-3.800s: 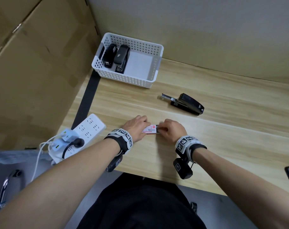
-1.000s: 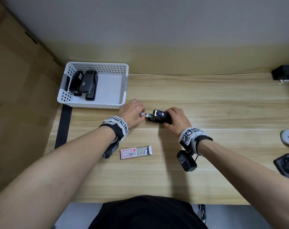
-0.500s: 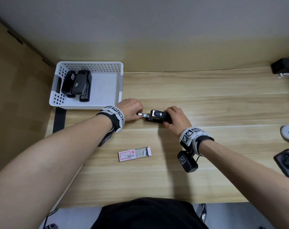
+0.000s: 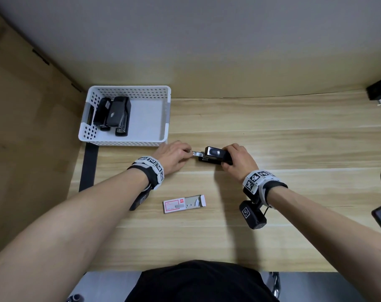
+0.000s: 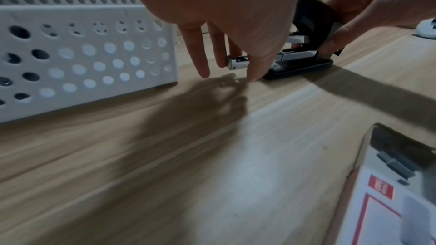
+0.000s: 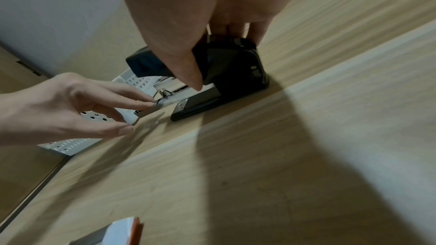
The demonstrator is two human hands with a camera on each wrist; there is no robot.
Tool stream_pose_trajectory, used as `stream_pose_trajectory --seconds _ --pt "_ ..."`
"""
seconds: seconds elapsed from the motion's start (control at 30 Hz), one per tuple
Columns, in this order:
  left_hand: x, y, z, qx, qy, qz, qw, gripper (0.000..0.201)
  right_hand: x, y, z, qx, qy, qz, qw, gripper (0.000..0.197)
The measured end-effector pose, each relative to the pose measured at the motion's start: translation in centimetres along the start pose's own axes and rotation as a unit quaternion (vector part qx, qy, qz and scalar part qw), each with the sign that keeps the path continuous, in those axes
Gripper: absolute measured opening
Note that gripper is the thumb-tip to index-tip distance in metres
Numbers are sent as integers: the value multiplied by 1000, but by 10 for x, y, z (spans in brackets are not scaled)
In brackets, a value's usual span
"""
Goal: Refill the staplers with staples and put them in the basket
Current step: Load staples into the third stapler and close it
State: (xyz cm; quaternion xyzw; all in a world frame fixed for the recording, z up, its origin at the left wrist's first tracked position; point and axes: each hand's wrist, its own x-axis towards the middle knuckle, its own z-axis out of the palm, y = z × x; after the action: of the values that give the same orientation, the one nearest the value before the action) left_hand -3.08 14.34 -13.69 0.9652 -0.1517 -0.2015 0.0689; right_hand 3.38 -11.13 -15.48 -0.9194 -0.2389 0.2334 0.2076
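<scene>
Right wrist view: the black plastic stapler [image 6: 226, 74] is clamped by the right hand [image 6: 188, 16]; its silver metal staple tray [image 6: 155, 107], pinched by the left hand [image 6: 70, 107], is extended along the stapler's long axis toward those fingers.

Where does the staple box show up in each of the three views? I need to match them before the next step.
Head view: the staple box lies flat, low centre, nearer the person than both hands.
Left wrist view: it fills the bottom right corner, open end up.
Right wrist view: only a corner shows at the bottom edge, left of centre.
Shared landmark: the white basket, beside the left hand.
</scene>
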Motion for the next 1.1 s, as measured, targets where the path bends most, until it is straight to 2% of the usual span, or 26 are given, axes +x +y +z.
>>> stream_pose_trajectory --seconds 0.13,0.3,0.43,0.5,0.57,0.63,0.7,0.73,0.8,0.87,0.9,1.0,1.1 --pt "3 10 -3 5 -9 4 1000 34 -1 1 1 2 6 -4 1000 43" --pt "-1 17 -5 -22 29 -20 999 35 -5 -1 -3 0 2 -12 1000 49" --pt "-17 24 0 -68 101 -30 992 40 -19 -7 -8 17 106 -73 992 56" --pt "-29 29 5 -93 143 -35 985 40 -32 -18 -9 34 161 -107 981 46" --pt "-43 37 11 -115 184 -37 975 39 -46 -30 -6 57 169 -132 975 31" --pt "-57 47 22 -133 202 -33 970 36 -61 -41 6 61 116 -162 978 17" --pt "-71 54 41 -146 198 -36 969 32 -73 -49 23 40 10 -181 983 13" --pt "-79 57 50 -156 189 -44 969 30 -76 -52 32 19 -44 -181 982 15" --pt "-93 64 65 -173 128 -70 974 35 -81 -56 47 -20 -117 -175 977 19" --pt "-106 69 74 -158 50 -101 981 48 -82 -59 58 -48 -138 -164 975 19" --pt "-111 71 77 -147 32 -111 982 49 -82 -60 62 -62 -136 -159 976 18" --pt "-120 75 87 -137 40 -128 981 38 -80 -59 69 -93 -132 -136 977 19" --pt "-123 78 89 -137 52 -135 980 36 -77 -57 72 -111 -133 -128 977 20"
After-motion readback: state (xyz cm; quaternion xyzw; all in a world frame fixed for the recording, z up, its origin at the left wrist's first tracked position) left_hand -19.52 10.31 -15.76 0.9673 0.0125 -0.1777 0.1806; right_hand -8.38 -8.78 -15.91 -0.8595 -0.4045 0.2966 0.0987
